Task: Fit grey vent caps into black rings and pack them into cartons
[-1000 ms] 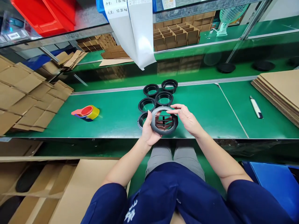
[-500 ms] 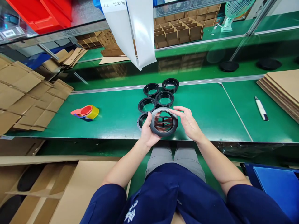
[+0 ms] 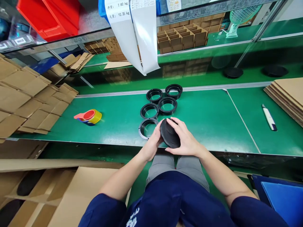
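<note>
Between both hands, just over the front edge of the green bench, is a round black vent part (image 3: 169, 135), tilted so its dark, closed-looking side faces up. My left hand (image 3: 152, 142) grips its left rim. My right hand (image 3: 187, 137) is curled around its right side, thumb below and fingers over the top. Beside my left fingers lies a black ring (image 3: 141, 130), partly covered by them. Several more black rings stand behind it, among them a ring (image 3: 168, 112) and a ring (image 3: 149, 117).
Nested red and yellow scoops (image 3: 95, 116) lie to the left, near stacked cardboard dividers (image 3: 28, 97). A white marker pen (image 3: 269, 117) and cardboard sheets (image 3: 287, 101) are on the right. Paper label strips (image 3: 149, 47) hang from the shelf. An open carton (image 3: 87, 181) stands lower left.
The vent part has been turned over: its barred opening faced up before, now its dark side does. My right hand has closed around it from a light fingertip touch. The view has shifted slightly.
</note>
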The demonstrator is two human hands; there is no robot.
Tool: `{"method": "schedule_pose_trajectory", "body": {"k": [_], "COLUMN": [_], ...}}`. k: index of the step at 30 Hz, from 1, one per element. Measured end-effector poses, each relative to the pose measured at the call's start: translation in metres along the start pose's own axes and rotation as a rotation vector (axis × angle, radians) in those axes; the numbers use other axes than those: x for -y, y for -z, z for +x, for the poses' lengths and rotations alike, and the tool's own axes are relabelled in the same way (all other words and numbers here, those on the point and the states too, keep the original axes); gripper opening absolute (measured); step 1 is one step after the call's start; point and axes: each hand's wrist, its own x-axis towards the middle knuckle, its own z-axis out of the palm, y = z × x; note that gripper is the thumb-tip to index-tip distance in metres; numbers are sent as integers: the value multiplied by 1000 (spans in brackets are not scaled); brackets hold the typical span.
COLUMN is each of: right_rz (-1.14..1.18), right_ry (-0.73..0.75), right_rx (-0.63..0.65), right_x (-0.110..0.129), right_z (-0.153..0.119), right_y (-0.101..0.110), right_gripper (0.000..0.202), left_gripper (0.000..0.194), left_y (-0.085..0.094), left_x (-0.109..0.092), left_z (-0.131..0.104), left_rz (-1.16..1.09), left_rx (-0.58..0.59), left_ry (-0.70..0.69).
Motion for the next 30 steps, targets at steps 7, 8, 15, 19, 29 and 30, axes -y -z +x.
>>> {"method": "schedule_pose_trajectory", "body": {"k": [7, 8, 15, 19, 29, 30], "right_rz": [-65, -73, -271, -438, -641, -645], "right_ry": [-383, -404, -325, -289, -331, -328], "right_rx": [-166, -162, -153, -85, 125, 146], "right_x": [-49, -53, -43, -38, -52, -49], "right_z": [-37, -41, -40, -27, -26, -25], "right_y": [14, 14, 26, 32, 26, 31], "right_gripper": [101, 101, 105, 107, 107, 103], "left_gripper": [48, 49, 64, 55, 38, 38], "left_y": [92, 93, 6, -35, -34, -30], "left_x": [1, 6, 41, 54, 54, 53], "left_z": [13, 14, 43, 68, 66, 65], "left_rz": [729, 667, 255, 62, -114, -94], "left_rx": [-606, -536, -146, -60, -32, -42], "left_ry": [-115, -29, 49, 86, 245, 234]}}
